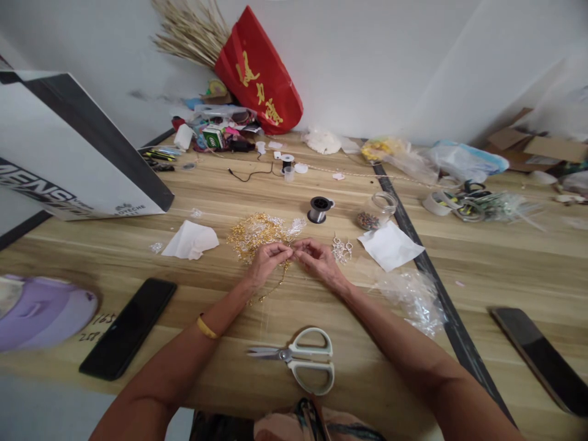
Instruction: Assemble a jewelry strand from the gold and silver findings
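Both hands meet over the table, fingertips almost touching in pinches. My left hand (269,260) is closed at the front edge of a heap of gold and clear beads (250,236). From beneath its fingertips a thin gold beaded strand (274,290) trails down onto the wood. My right hand (319,260) pinches something too small to make out, close against the left fingertips. Just right of it lies a small cluster of clear beaded pieces (342,250). Scissors with white handles (298,355) rest between my forearms, blades pointing left.
Behind my hands stand a wire spool (318,209) and a jar of beads (376,211). White paper pieces (192,240) flank the work. Phones (128,327) lie at both sides. A large box (73,147) stands left; a red bag (260,79) leans at the wall.
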Available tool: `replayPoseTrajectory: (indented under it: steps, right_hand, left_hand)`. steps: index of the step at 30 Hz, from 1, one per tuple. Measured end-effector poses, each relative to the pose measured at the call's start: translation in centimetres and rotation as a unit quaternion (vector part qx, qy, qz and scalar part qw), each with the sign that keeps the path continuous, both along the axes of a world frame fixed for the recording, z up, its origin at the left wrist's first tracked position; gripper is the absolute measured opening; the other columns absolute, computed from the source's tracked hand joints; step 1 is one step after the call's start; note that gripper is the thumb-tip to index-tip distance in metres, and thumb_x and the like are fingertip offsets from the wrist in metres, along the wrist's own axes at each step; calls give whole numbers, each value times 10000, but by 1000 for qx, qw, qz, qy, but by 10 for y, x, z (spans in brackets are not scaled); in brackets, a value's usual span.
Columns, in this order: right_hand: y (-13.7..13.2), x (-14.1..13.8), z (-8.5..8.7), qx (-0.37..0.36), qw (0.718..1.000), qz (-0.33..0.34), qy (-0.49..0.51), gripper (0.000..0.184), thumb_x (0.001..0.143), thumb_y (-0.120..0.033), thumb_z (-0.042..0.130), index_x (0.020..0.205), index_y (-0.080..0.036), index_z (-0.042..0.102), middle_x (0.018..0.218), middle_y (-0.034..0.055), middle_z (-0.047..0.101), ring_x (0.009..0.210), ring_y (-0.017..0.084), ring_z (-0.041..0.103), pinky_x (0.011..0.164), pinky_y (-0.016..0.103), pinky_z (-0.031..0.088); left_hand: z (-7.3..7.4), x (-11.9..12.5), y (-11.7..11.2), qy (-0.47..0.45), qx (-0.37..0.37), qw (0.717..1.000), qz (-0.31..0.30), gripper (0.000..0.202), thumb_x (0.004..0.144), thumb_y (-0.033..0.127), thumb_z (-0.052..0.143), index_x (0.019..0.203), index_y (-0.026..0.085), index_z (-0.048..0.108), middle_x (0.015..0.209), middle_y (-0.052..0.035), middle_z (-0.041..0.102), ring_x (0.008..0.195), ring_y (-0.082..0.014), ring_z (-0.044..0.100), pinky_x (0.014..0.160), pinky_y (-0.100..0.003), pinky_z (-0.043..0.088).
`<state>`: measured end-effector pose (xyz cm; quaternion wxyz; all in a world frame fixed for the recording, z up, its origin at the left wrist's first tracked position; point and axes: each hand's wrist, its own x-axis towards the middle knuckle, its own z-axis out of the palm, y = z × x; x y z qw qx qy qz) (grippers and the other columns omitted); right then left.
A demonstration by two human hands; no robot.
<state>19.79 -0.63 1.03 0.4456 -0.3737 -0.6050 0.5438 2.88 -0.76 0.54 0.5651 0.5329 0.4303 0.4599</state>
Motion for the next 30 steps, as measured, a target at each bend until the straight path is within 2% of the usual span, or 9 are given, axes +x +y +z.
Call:
replayPoseTrajectory:
  steps: [6,16,24,30]
  right_hand:
    - [1,0,-2,34,999,-20,-14,274,766,-439,661,814,-170,649,685,17,620,620,140,558,549,252,420]
    - [2,3,-9,78,995,-29,-59,211,808,-367,630,846,-162,664,744,25,634,649,133,548,556,238,405]
    - [2,2,-11,91,994,-7,-56,190,829,-333,616,846,-149,660,762,33,653,669,127,570,596,234,420]
    - [4,3,-15,95,993,-21,-69,201,820,-348,622,842,-151,661,760,32,643,650,126,553,562,229,401]
  left_hand:
    - [1,0,-1,22,11,1000,-6,208,698,358,712,725,152,700,708,-39,711,680,-157,627,692,-273,469]
    - [5,1,-3,2,-14,1000,5,237,676,364,732,731,136,698,663,-37,681,606,-137,594,602,-263,458]
    - [-2,0,-1,-24,-18,999,15,242,664,355,747,735,130,693,651,-26,675,597,-122,585,586,-243,456]
    - [-5,0,2,-30,-26,999,27,223,598,302,783,707,133,684,617,-9,656,569,-115,569,576,-242,455]
